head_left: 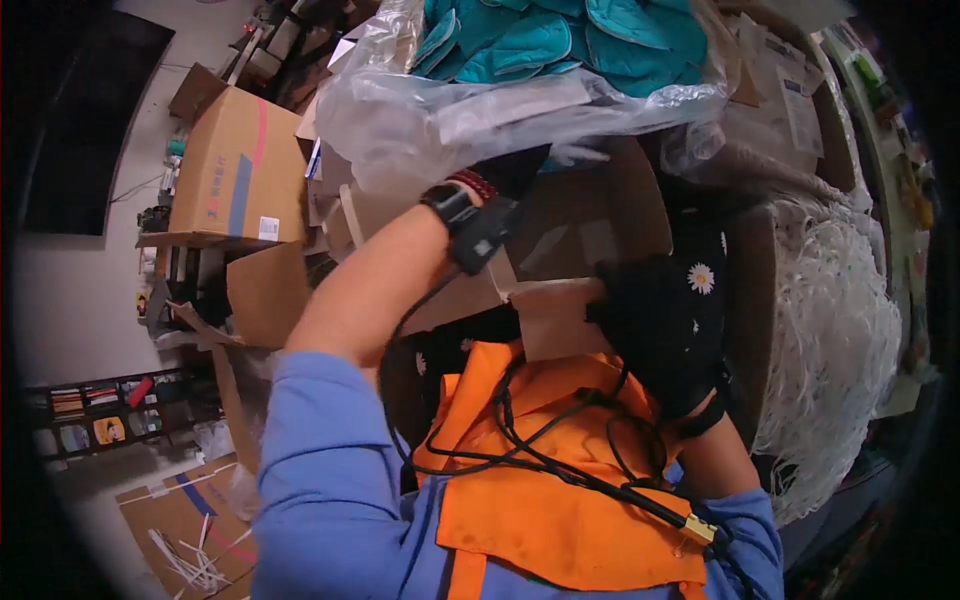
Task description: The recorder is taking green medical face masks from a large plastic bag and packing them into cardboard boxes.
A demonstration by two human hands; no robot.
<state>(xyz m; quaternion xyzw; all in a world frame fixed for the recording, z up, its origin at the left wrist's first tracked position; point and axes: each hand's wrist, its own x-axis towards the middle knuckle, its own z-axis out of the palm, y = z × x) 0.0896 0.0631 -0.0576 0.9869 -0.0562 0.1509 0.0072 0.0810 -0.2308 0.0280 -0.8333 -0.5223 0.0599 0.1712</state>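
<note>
An open cardboard box [555, 322] sits in front of my body, its flaps folded out and its inside in shadow. My right hand [650, 325], in a black glove, is at the right edge of the near flap and seems to grip it; the dark fingers are hard to make out. My left hand [515, 172], also black-gloved, reaches over the box's far left side, just below a clear plastic liner [400, 120]. Its fingers blur into shadow and plastic. Teal fabric pieces [540, 45] are heaped in that liner beyond the box.
A taped brown carton [225, 170] stands at the left. At the right, a carton holds shredded white strips [830, 340], with plastic-wrapped goods [775, 90] behind it. A black cable [530, 455] crosses my orange apron [560, 520]. White straps [190, 555] lie on flat cardboard lower left.
</note>
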